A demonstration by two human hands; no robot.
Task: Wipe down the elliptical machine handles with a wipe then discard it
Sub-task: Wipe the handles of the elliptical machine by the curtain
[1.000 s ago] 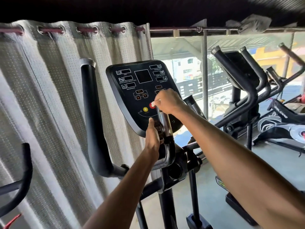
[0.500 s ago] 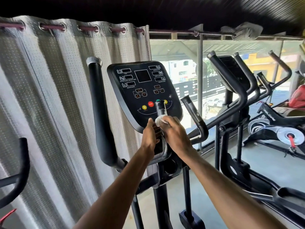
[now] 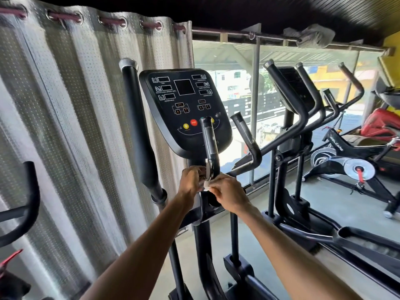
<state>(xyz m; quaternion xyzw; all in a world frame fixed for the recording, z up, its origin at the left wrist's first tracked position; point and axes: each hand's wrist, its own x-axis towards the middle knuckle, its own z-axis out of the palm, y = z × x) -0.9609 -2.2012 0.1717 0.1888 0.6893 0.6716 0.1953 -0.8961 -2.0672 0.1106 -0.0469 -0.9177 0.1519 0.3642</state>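
**Elliptical handle, wipe applied at the lower bend**

Item: left short handle [image 3: 210,144]. A black bar with a glossy middle section. It rises in front of the console [image 3: 186,105], so that its capped top overlaps the lower row of buttons. Both hands meet at its curved foot.

Item: wipe [image 3: 207,187]. Small and white, it lies against the foot of the left short handle, between the two hands. Only a crumpled edge shows; the rest is hidden by fingers.

Item: left hand [image 3: 191,180]. The fingers are curled closed round the bend of the left short handle, gripping it from the left side. The forearm reaches in from the lower centre.

Item: right hand [image 3: 229,193]. The fingers are bent inward and pinch the wipe against the bar. The knuckles face the camera and the forearm enters from the lower right.

Item: right short handle [image 3: 246,139]. It matches the other bar, angles up to the right of the console, and is untouched.

Item: long handle [image 3: 138,118]. A tall black padded bar with a silver cap, standing left of the console, apart from both hands.

Surroundings: a grey perforated curtain [image 3: 65,126] hangs behind on the left. A second elliptical [image 3: 300,118] stands to the right by the window, with an exercise bike [image 3: 346,165] beyond it on the grey floor.
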